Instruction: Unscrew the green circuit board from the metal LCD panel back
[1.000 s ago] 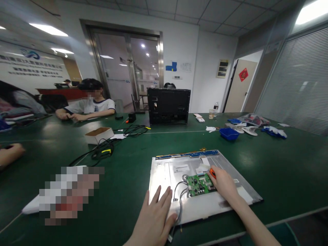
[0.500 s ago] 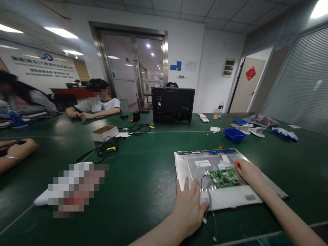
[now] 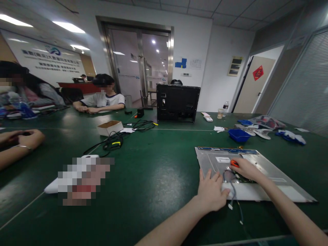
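A silvery LCD panel (image 3: 210, 159) lies back side up on the green table, with a blue circuit strip (image 3: 233, 150) along its far edge. My left hand (image 3: 211, 191) rests flat on the panel's near left part, fingers spread, beside grey cables (image 3: 232, 188) that hang over the near edge. My right hand (image 3: 247, 169) is closed around an orange-handled screwdriver (image 3: 234, 163) above the panel. Its tip and shaft are hidden. Beneath that hand a green circuit board (image 3: 242, 179) shows only in part.
A black monitor housing (image 3: 178, 103) stands beyond the panel. A blue tray (image 3: 238, 135) and gloves (image 3: 290, 136) lie at the far right. To the left are a small open box (image 3: 110, 128), black cables (image 3: 112, 142) and another person's hands (image 3: 28, 141). Another person sits across the table.
The view has swung left, so the panel appears farther right. My right hand has moved from the circuit board's far right corner toward its left side, covering much of the board.
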The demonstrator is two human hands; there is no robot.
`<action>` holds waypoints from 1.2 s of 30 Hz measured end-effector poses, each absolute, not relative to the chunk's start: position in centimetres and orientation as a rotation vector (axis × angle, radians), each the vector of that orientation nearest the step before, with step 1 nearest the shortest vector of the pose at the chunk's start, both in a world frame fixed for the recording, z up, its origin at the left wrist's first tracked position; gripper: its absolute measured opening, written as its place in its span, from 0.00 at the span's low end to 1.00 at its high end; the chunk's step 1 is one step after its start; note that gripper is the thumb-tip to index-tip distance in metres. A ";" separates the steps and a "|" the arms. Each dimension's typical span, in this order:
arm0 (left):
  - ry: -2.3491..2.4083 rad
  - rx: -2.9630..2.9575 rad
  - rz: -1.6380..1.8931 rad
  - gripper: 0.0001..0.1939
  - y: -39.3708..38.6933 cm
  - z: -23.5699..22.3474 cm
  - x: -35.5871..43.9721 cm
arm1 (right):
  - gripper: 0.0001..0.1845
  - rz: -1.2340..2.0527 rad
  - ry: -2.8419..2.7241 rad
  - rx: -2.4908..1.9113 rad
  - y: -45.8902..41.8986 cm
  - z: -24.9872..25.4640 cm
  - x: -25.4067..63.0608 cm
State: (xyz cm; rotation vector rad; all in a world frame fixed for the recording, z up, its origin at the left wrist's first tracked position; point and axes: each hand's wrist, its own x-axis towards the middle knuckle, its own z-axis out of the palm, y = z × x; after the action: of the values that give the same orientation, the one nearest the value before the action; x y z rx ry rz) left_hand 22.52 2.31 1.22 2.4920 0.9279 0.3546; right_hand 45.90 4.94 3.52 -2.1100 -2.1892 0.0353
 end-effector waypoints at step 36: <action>0.784 2.533 0.400 0.50 8.1 1.3 18.2 | 0.11 0.341 -2.179 -1.966 -0.6 4.8 47.7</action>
State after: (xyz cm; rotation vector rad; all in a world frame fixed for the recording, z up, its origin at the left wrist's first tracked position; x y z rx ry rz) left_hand 18.19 8.15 1.30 2.5329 0.7839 0.4000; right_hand 47.66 -0.58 4.75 -1.9656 -2.1790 0.3411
